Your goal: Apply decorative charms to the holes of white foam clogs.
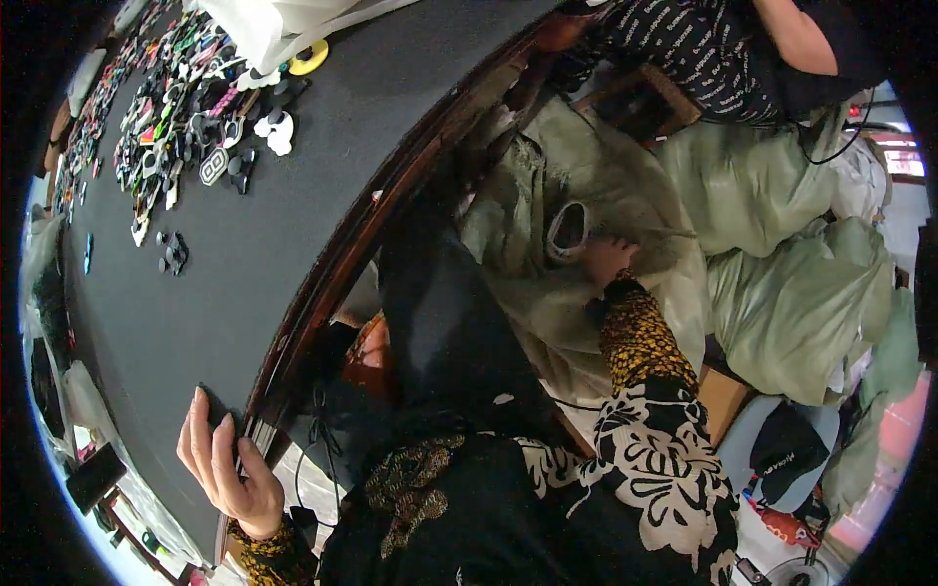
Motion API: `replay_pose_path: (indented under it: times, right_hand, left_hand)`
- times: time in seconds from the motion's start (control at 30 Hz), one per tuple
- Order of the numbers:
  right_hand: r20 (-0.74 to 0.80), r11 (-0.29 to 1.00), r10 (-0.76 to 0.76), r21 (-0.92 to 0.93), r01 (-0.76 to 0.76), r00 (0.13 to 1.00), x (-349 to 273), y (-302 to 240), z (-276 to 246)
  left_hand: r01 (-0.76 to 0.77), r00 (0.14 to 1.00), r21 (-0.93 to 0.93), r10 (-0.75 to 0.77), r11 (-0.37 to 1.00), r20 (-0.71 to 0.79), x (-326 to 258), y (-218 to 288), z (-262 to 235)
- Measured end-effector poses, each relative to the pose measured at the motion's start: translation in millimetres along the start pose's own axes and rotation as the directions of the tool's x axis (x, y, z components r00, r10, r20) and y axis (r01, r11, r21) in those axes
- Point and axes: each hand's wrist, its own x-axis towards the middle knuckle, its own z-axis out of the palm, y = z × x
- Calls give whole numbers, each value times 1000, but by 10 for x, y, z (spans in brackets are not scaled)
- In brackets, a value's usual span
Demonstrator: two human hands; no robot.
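My left hand (230,476) rests at the near edge of the dark table (210,322), its fingers stretched out and holding nothing. To the right, my right hand (611,257) reaches down into an open greenish woven sack (635,186). A dark oval loop with a white rim (568,231) is right beside its fingers. The fingers are partly hidden, so whether they grip the loop or the sack does not show. The sack's mouth gapes and its inside is shadowed.
A pile of small coloured flat pieces (181,137) spreads over the far left of the table. White plastic sheeting (283,24) lies beyond. Full green sacks (791,303) stand at the right, near a grey and black cap (787,449). Another person's arm (796,37) shows at the top right.
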Motion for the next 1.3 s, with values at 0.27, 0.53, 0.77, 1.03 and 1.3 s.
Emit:
replay_pose_path:
  times: [0.27, 0.53, 0.77, 1.03, 1.3]
  right_hand:
    - [27, 978, -187, -90, 189, 982, -458, 963, 196]
    - [90, 891, 3, 453, -44, 996, -701, 1369, 411]
    - [111, 956, -209, 230, 180, 972, -488, 1148, -223]
    - [-3, 876, -158, 461, 142, 987, -333, 699, 726]
    - [-111, 723, -238, 643, 252, 965, -278, 1031, 606]
  left_hand:
    - [-3, 1000, 20, 3, 1000, -6, 13, 15, -4]
    - [-12, 1000, 42, 11, 999, 21, 27, 69, -10]
    - [-11, 1000, 8, 11, 1000, 1, 20, 22, -4]
    - [-13, 1000, 13, 13, 1000, -10, 28, 21, -3]
    - [-7, 1000, -15, 6, 1000, -9, 12, 17, -1]
